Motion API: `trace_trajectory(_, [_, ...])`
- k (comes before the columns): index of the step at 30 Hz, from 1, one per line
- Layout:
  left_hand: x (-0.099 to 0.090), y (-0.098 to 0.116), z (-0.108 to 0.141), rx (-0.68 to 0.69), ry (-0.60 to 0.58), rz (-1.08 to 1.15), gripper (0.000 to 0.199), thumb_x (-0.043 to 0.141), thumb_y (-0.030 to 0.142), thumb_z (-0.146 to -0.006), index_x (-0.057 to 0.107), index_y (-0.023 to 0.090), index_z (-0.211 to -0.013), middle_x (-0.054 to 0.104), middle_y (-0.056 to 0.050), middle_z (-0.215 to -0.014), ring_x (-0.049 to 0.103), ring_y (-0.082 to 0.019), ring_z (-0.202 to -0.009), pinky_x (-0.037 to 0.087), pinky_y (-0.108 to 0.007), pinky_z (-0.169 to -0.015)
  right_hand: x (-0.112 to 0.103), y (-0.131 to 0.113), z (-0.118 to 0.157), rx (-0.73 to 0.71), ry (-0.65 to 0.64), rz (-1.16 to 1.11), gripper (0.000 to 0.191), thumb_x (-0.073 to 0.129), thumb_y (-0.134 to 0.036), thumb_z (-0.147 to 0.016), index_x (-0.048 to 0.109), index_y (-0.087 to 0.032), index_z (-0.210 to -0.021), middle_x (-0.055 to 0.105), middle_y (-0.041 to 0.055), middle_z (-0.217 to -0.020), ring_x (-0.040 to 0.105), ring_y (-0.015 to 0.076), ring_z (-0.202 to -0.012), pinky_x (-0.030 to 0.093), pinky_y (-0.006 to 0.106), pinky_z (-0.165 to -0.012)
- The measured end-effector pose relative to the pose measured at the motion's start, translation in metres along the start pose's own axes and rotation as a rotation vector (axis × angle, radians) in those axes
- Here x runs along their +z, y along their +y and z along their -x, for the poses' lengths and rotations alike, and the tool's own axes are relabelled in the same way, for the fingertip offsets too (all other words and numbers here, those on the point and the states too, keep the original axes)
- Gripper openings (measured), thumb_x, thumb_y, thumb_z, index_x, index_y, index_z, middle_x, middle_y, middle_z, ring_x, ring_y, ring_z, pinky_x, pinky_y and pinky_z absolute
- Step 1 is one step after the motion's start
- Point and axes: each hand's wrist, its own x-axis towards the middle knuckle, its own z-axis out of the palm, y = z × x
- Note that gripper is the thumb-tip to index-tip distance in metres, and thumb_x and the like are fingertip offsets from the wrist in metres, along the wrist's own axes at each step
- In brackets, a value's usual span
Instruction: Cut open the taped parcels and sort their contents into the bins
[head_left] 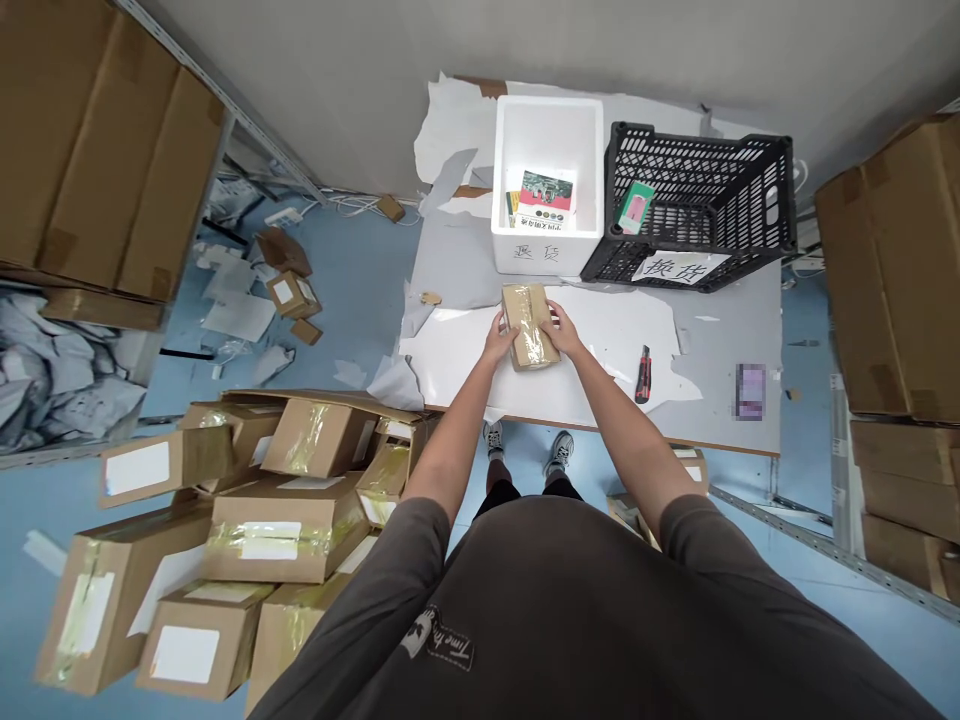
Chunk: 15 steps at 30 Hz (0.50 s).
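Observation:
Between my two hands is a small brown cardboard box (531, 325) with shiny clear tape along its top, over the near part of the table. My left hand (499, 338) grips its left side, thumb on top. On the opposite side my right hand (561, 330) holds it the same way. Whether the box rests on the table I cannot tell. A red and black box cutter (643, 375) lies to the right of my right hand. Just beyond the box stands a white foam bin (547, 255) with booklets (545, 198) inside.
Right of the foam bin is a black plastic crate (750, 200) holding a green and pink packet (636, 208). A blurred purple item (750, 391) lies near the table's (742, 330) right edge. Taped cartons (274, 530) are piled at my left; shelves with large boxes (892, 270) flank both sides.

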Motion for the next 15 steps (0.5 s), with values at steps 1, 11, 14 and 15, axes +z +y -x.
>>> trace_trajectory(1, [-0.004,0.003,0.001,0.038,0.012,-0.064,0.112,0.081,0.067,-0.091,0.029,0.027,-0.181,0.047,-0.020,-0.179,0.045,-0.038,-0.166,0.047,-0.055,-0.128,-0.007,-0.002,0.006,-0.020,0.023,0.011,0.095,0.064,-0.068,-0.096,0.041,-0.024,-0.177,0.052,0.0176,-0.172,0.061,0.0368,-0.142,0.053,0.056,-0.120])
trace_trajectory(11, [-0.031,0.082,-0.016,0.382,-0.244,-0.900,0.128,0.101,0.070,-0.064,0.051,0.018,-0.170,0.037,-0.022,-0.184,0.023,-0.045,-0.175,0.021,-0.063,-0.141,-0.146,0.056,0.125,-0.059,0.312,0.233,0.079,0.070,-0.057,-0.099,0.053,-0.028,-0.171,0.045,0.0150,-0.178,0.034,0.0380,-0.169,0.029,0.061,-0.139])
trace_trajectory(14, [-0.021,0.090,-0.028,0.291,-0.298,-1.029,0.139,0.100,0.077,-0.061,0.047,0.008,-0.170,0.030,-0.026,-0.186,0.017,-0.049,-0.176,0.017,-0.066,-0.142,-0.179,0.108,0.154,0.053,0.373,0.249,0.080,0.072,-0.056,-0.097,0.054,-0.027,-0.169,0.046,0.0161,-0.177,0.036,0.0416,-0.167,0.032,0.066,-0.137])
trace_trajectory(15, [-0.020,0.089,-0.031,0.259,-0.292,-1.043,0.141,0.098,0.080,-0.061,0.046,0.011,-0.172,0.027,-0.023,-0.188,0.014,-0.050,-0.176,0.017,-0.066,-0.142,-0.185,0.125,0.159,0.088,0.388,0.248,0.079,0.072,-0.056,-0.096,0.056,-0.027,-0.168,0.048,0.0165,-0.176,0.038,0.0422,-0.166,0.033,0.066,-0.136])
